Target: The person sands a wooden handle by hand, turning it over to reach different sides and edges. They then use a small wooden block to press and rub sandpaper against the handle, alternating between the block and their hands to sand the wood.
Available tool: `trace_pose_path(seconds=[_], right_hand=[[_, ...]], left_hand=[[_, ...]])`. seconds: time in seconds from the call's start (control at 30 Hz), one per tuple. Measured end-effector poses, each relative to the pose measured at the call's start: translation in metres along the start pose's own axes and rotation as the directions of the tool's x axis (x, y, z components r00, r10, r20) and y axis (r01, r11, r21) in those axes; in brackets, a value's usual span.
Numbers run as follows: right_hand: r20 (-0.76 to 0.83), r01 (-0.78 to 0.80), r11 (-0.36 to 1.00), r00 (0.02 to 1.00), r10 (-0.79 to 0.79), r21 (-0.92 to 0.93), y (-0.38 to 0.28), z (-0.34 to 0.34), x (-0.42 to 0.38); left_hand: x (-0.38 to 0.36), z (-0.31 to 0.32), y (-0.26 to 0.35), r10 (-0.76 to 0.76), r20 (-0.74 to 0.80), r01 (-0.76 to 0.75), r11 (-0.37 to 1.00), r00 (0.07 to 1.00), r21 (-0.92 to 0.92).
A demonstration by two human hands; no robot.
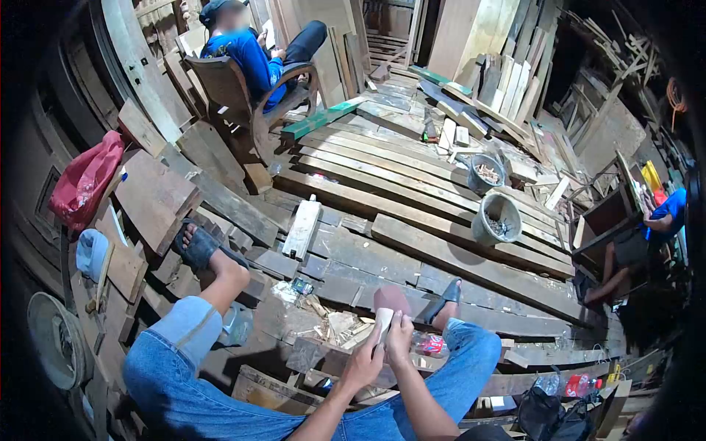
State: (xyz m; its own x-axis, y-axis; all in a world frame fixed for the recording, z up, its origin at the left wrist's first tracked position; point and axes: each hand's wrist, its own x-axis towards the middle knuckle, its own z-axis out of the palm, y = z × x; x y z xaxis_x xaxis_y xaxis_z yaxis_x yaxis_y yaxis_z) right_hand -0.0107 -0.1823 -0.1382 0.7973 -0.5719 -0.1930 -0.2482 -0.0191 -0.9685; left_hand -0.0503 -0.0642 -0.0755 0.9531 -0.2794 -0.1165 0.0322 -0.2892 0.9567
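Note:
Between my knees, my left hand (362, 365) is closed around a small pale wooden piece (383, 320). My right hand (399, 339) is closed right beside it, its fingers against the same piece. A reddish-brown sheet that looks like sandpaper (392, 300) sticks out beyond my fingertips. Which hand grips the sheet is hard to make out. Below my hands lies a heap of wood scraps (342, 327) on the planks. A plastic bottle with a red label (430, 345) rests just right of my right hand.
Long planks (412, 198) cover the floor ahead. Two buckets (497, 219) stand on them, the farther one holding wood pieces. A person in blue (246, 62) sits in a wooden chair (228, 88) at back left; another person's arm (665, 220) shows at right. A pink bag (87, 180) lies left.

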Motion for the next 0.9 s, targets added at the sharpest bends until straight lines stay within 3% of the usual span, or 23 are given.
trace_pose_path(seconds=[0.03,0.1,0.2,0.23,0.3,0.33,0.37,0.43,0.5,0.57,0.6,0.7,0.73,0.8,0.83,0.87,0.9], right_hand=[[-0.017,-0.031,0.995,0.999,0.029,-0.093,-0.002,-0.003,0.005],[-0.059,-0.040,0.999,0.997,0.041,0.026,-0.006,-0.005,0.006],[0.006,-0.050,0.998,0.999,0.051,-0.032,-0.016,-0.005,-0.007],[0.037,-0.023,0.995,0.999,0.026,-0.096,-0.010,-0.005,-0.009],[0.075,-0.036,0.999,0.996,0.038,-0.025,0.008,0.006,-0.012],[0.072,0.003,1.000,0.997,-0.002,-0.011,0.020,0.010,-0.011],[0.101,-0.091,0.994,0.990,0.096,-0.053,0.033,0.009,-0.009],[0.127,-0.045,0.976,0.989,0.074,-0.215,0.004,0.008,-0.017],[0.172,-0.113,0.992,0.978,0.122,-0.063,0.012,0.009,-0.012],[0.099,-0.139,0.982,0.987,0.127,0.124,-0.001,0.009,-0.012],[0.129,-0.255,0.924,0.965,0.227,0.283,0.004,0.012,-0.005],[0.148,-0.148,0.989,0.978,0.150,-0.026,0.024,0.004,-0.013],[0.144,-0.069,0.998,0.987,0.068,-0.004,0.033,0.006,-0.014],[0.139,-0.020,0.987,0.989,0.043,-0.162,0.042,0.007,-0.016],[0.130,0.034,0.969,0.992,-0.002,-0.245,0.044,0.008,-0.016],[0.092,-0.071,0.994,0.993,0.079,-0.088,0.037,0.007,-0.016],[0.066,-0.167,0.983,0.985,0.162,0.077,0.021,0.006,-0.011]], left_hand=[[0.000,0.001,0.002,0.026,-0.004,-0.026,1.000,1.000,-0.010],[-0.005,0.004,-0.008,-0.050,0.081,0.051,0.999,0.995,-0.005],[0.001,-0.006,0.000,-0.169,0.139,0.177,0.983,0.976,-0.050],[0.001,0.000,-0.012,-0.108,0.043,0.111,0.992,0.993,-0.061],[0.004,0.014,-0.045,0.026,-0.144,-0.034,0.998,0.989,-0.055],[0.001,0.009,-0.036,-0.230,-0.055,0.208,0.940,0.972,-0.270],[-0.001,0.009,-0.028,-0.280,-0.038,0.252,0.908,0.959,-0.334],[0.002,0.002,-0.014,-0.370,0.000,0.332,0.832,0.929,-0.444],[0.000,0.002,-0.014,-0.340,0.025,0.312,0.830,0.940,-0.462],[-0.003,0.006,-0.013,-0.327,0.119,0.338,0.775,0.938,-0.533],[-0.003,0.007,-0.012,-0.307,0.119,0.326,0.826,0.944,-0.459],[0.002,-0.001,-0.013,-0.436,0.142,0.452,0.780,0.889,-0.432],[0.004,-0.003,-0.014,-0.396,0.093,0.394,0.802,0.913,-0.450],[0.004,0.004,-0.021,-0.357,-0.020,0.320,0.861,0.934,-0.394],[0.003,0.016,-0.040,-0.261,-0.105,0.209,0.911,0.960,-0.355],[0.003,0.028,-0.059,-0.160,-0.187,0.099,0.949,0.969,-0.300],[-0.001,0.020,-0.034,-0.456,0.079,0.452,0.817,0.886,-0.358]])
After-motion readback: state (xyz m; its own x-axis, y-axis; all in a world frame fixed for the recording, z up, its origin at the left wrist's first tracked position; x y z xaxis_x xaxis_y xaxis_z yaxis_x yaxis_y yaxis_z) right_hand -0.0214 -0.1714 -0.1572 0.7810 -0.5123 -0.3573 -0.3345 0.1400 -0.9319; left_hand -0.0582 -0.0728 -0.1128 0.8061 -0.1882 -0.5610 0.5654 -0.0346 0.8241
